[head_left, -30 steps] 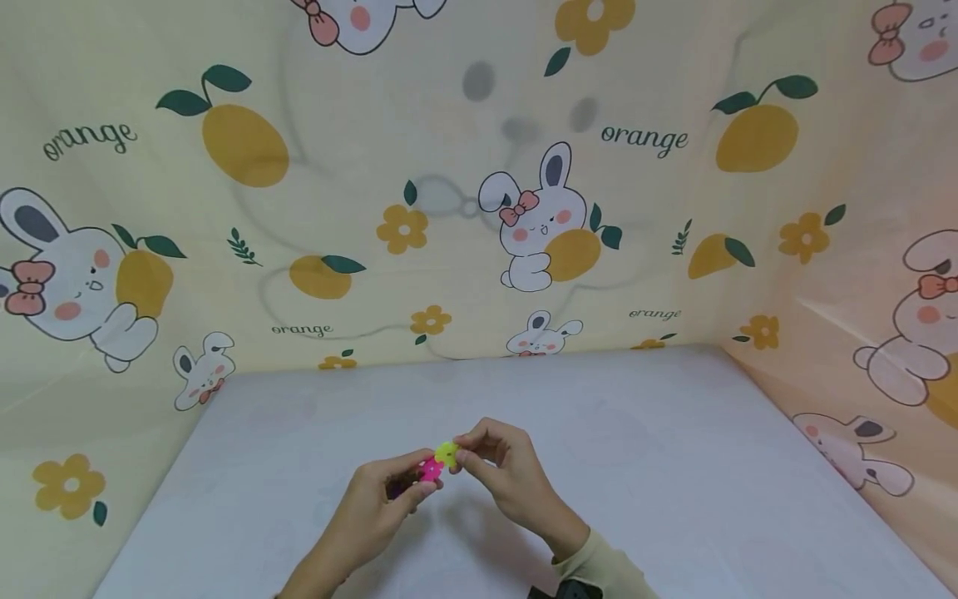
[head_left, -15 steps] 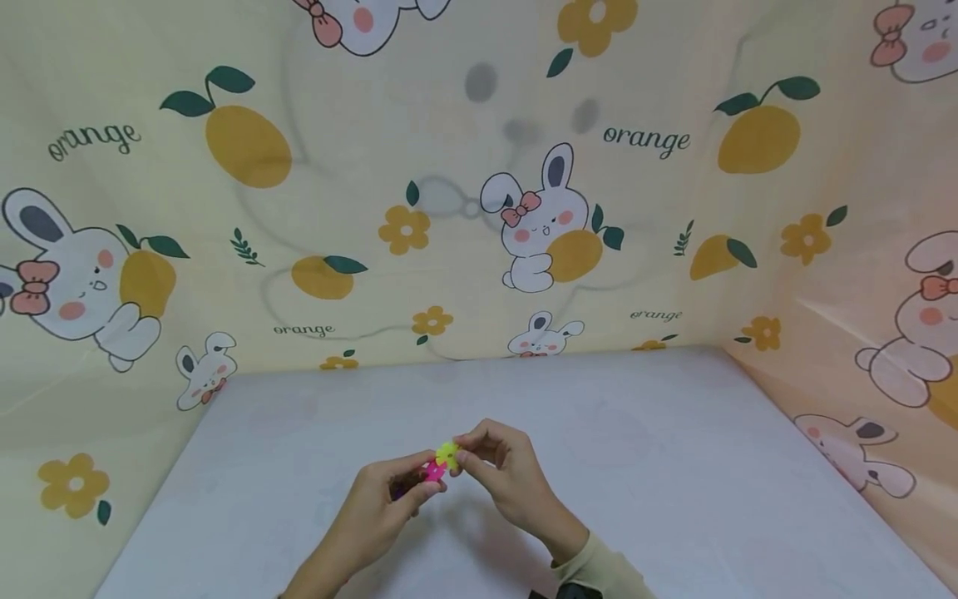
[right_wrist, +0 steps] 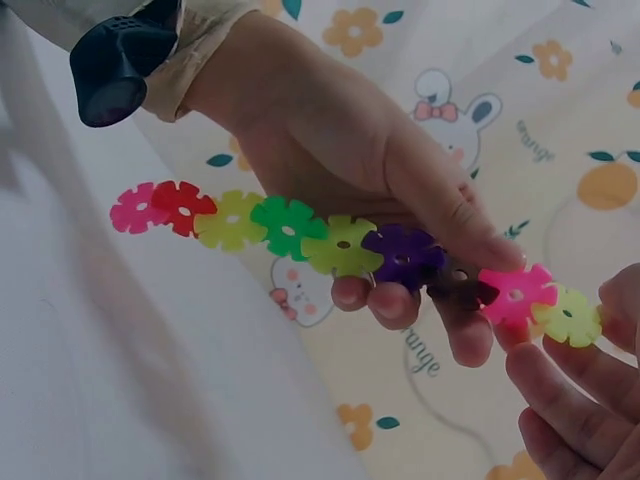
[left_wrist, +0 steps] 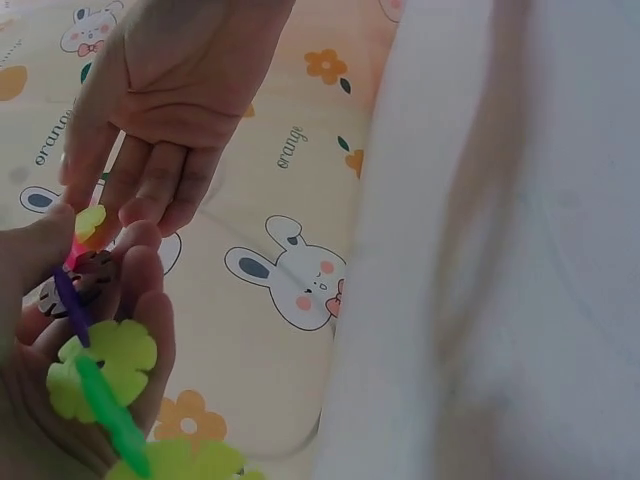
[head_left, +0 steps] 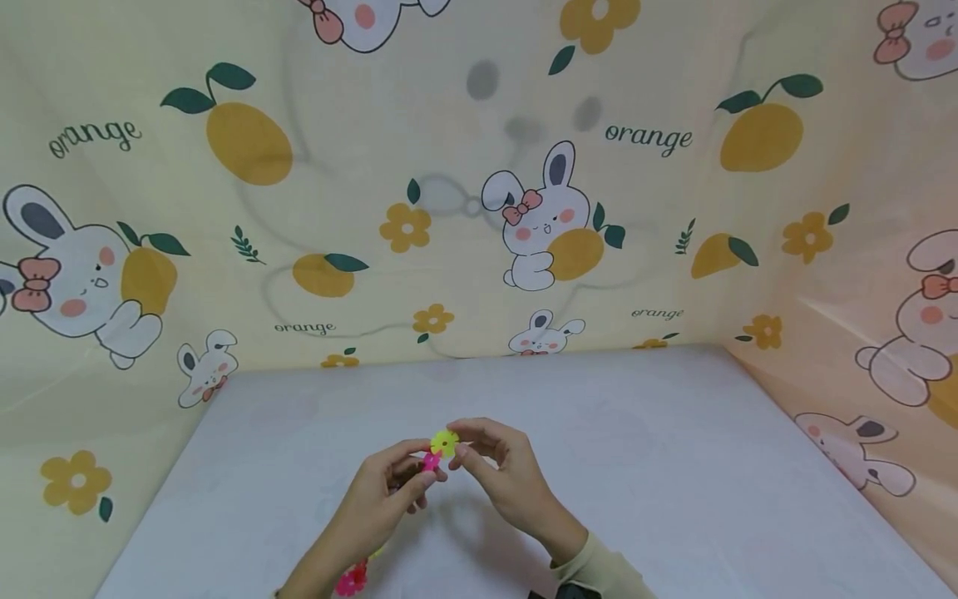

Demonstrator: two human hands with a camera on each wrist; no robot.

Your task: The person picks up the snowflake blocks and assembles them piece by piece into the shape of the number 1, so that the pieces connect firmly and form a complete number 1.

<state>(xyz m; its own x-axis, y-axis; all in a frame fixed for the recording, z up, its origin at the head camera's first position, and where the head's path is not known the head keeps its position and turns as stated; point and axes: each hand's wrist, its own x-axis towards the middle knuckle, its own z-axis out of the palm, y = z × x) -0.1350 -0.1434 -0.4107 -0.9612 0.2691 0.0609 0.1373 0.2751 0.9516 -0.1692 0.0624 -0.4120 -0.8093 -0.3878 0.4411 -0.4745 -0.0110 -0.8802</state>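
Note:
A chain of flower-shaped plastic snowflake discs hangs between my hands. My left hand (head_left: 382,495) pinches the pink disc (head_left: 432,461) near its upper end between thumb and fingers. At the tip, the fingers of my right hand (head_left: 509,474) pinch a yellow disc (head_left: 445,443), which overlaps the pink one edge to edge. Across the left palm, the right wrist view shows the rest of the chain: a dark brown disc (right_wrist: 460,285), a purple disc (right_wrist: 403,257), a green disc (right_wrist: 288,228) and several others. Its red and pink tail (head_left: 352,578) shows below the left forearm.
The hands are above a white tabletop (head_left: 636,433). Behind and beside it hangs a cream cloth (head_left: 344,166) printed with rabbits, oranges and flowers. A dark device (right_wrist: 120,70) sits at the left sleeve.
The yellow disc has turned more face-on and risen slightly, along with the pink one. My left fingers have shifted up, and the chain's tail now shows below the left forearm.

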